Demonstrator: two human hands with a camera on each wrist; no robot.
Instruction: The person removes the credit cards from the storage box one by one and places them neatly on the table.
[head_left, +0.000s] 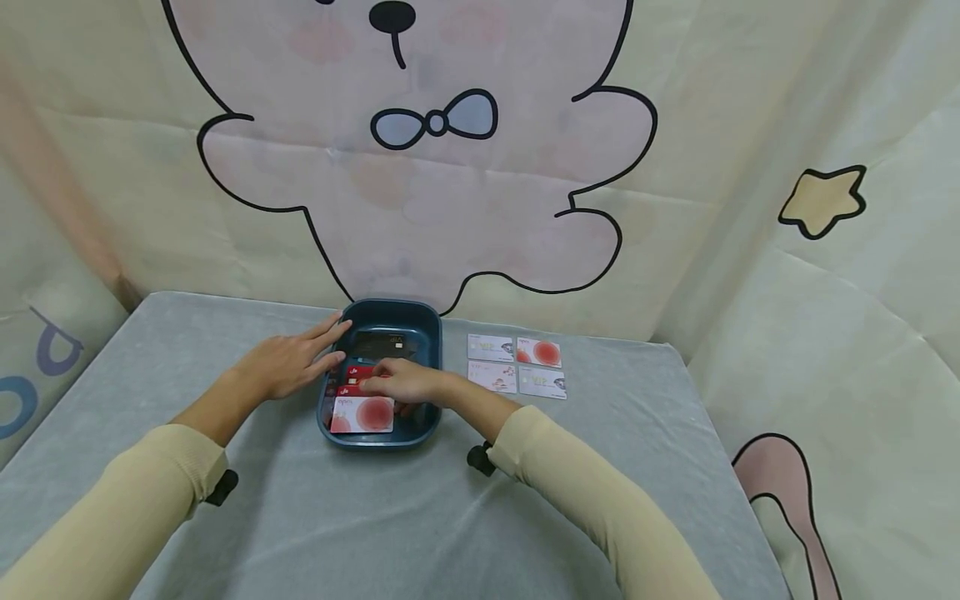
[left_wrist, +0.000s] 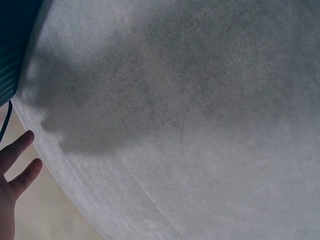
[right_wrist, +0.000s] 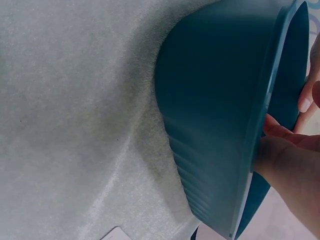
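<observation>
A dark blue tray [head_left: 431,358] holds a black card [head_left: 378,342], red cards [head_left: 358,372] and a white card with a red-pink circle [head_left: 363,414]. My left hand [head_left: 288,362] rests its spread fingers at the tray's left rim; two of its fingers [left_wrist: 24,177] show in the left wrist view. My right hand [head_left: 408,383] reaches over the right rim into the tray, fingertips at the red cards. In the right wrist view the tray wall [right_wrist: 215,90] hides the cards, and I cannot tell whether the right fingers grip one.
Right of the tray, several cards lie in two rows, among them a white VIP card [head_left: 491,347] and a red-circled card [head_left: 539,352]. A grey cloth [head_left: 360,517] covers the table. Behind it hangs a curtain [head_left: 712,275] with a cartoon print.
</observation>
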